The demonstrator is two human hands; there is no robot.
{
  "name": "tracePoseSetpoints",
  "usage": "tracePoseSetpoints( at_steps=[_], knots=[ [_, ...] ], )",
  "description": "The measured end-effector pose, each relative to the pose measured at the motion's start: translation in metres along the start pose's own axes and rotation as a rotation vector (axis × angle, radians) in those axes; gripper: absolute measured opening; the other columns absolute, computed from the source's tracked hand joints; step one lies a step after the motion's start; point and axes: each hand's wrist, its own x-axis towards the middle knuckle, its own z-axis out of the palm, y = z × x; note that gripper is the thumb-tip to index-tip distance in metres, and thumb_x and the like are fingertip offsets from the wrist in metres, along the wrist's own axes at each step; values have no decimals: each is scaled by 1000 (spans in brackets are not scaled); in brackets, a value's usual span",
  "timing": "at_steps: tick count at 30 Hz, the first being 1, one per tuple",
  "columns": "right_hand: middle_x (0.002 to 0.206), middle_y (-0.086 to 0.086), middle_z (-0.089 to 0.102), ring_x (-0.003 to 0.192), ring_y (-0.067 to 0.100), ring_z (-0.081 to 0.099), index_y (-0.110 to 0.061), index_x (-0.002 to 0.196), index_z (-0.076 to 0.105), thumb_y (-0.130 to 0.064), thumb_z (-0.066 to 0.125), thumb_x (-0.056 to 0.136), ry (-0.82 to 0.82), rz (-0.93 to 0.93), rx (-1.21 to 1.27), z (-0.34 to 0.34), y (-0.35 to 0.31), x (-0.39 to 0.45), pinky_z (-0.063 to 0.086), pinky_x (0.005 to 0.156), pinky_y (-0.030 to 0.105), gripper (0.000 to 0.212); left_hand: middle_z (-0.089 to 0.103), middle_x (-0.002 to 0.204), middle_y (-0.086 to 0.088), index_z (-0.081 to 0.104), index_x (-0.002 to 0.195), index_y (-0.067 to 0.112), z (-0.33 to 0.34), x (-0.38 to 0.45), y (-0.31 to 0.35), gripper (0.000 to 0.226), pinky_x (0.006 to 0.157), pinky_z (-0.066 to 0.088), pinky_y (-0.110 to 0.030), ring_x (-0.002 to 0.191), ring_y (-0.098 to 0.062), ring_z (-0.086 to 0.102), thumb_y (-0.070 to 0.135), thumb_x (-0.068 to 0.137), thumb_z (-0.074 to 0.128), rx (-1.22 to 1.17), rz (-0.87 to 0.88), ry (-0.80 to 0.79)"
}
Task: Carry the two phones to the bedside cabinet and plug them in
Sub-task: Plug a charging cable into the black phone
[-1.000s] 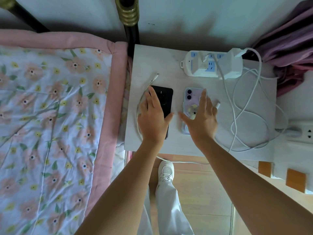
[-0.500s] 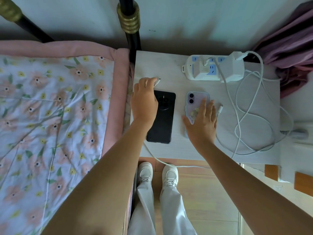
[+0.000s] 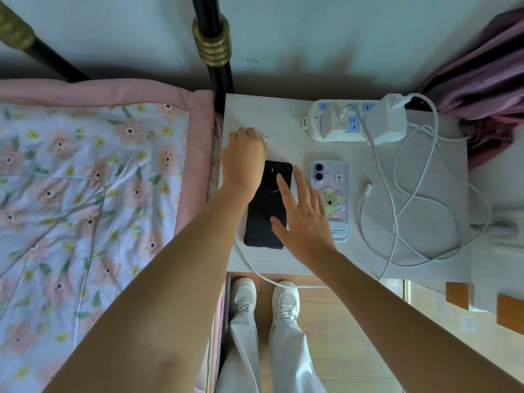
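Two phones lie face down on the white bedside cabinet (image 3: 283, 120). The black phone (image 3: 262, 219) is on the left and the lilac phone (image 3: 333, 194) with a koala case is on the right. My left hand (image 3: 243, 157) is closed around the plug end of a white charging cable (image 3: 246, 259) just beyond the black phone's top left corner. My right hand (image 3: 300, 219) hovers with spread fingers over the black phone's right edge. A second white cable's plug (image 3: 367, 190) lies loose to the right of the lilac phone.
A white power strip (image 3: 334, 123) with a charger brick (image 3: 387, 123) sits at the cabinet's back. Cable loops (image 3: 425, 211) cover the right side. The floral bed (image 3: 85, 208) borders the left, a black bedpost (image 3: 215, 46) stands behind, and purple fabric (image 3: 482, 89) hangs at the right.
My right hand has left the lilac phone and moved left over the black phone. My left hand stays closed on the cable plug near the cabinet's left edge.
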Motion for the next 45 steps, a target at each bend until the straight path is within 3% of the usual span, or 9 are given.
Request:
tracePoseSetpoints(
  at_steps=[6,10,16,18,22,27,32,37,45],
  knots=[
    [160,12,-2,147,30,4,-19,150,6,-35,48,93,6,27,30,1,-1,-1,11,119,48,73,70,79,-6,61,105,6,-14,-12,-5,29,60,50,-29,71,-18,65,30,98,45,-421,-172,-18],
    [160,11,0,147,30,6,-19,150,5,-35,47,93,25,35,36,-1,2,1,13,119,48,72,67,76,3,70,93,9,-32,-43,0,23,69,52,-33,74,-14,64,27,92,55,-790,-374,-21],
    [156,13,17,143,33,18,-24,150,6,-35,47,94,63,56,56,-15,5,18,18,117,48,71,66,64,6,72,77,18,-32,-124,5,15,66,46,-31,67,-11,62,25,86,62,-971,-699,-46],
    [155,13,20,142,33,21,-25,150,4,-38,48,93,48,28,36,-20,6,26,19,118,48,73,71,72,4,75,84,18,-32,-153,11,10,69,49,-30,70,-8,65,20,84,65,-1040,-808,-26],
    [152,9,26,140,31,24,-28,150,-3,-46,53,90,-29,-45,1,-25,4,41,18,117,50,84,75,81,10,74,88,35,-33,-187,22,19,75,57,-47,77,-3,69,17,80,71,-1115,-998,1],
    [150,2,31,137,30,29,-32,149,-6,-50,61,84,-74,-101,-63,-25,0,48,17,115,56,95,74,77,9,71,82,37,-32,-188,25,25,73,57,-52,72,-5,68,13,79,72,-1125,-974,44],
    [151,1,31,138,30,29,-34,149,-3,-48,64,82,-45,-92,-61,-21,1,49,19,115,56,96,71,74,11,74,86,21,-27,-195,30,14,69,58,-42,68,0,66,10,80,71,-1100,-933,132],
    [153,-1,28,139,29,25,-32,148,16,-48,61,84,-38,-102,-59,-15,5,50,16,116,54,80,71,75,9,74,87,17,-17,-216,42,8,70,52,-19,71,-2,65,13,81,71,-1056,-912,234],
    [156,-1,23,142,27,21,-31,148,21,-50,54,87,-37,-125,-110,-11,9,47,16,116,53,72,69,72,9,75,87,16,-6,-224,50,7,64,50,-20,67,-8,64,14,82,70,-968,-879,314]
  ],
)
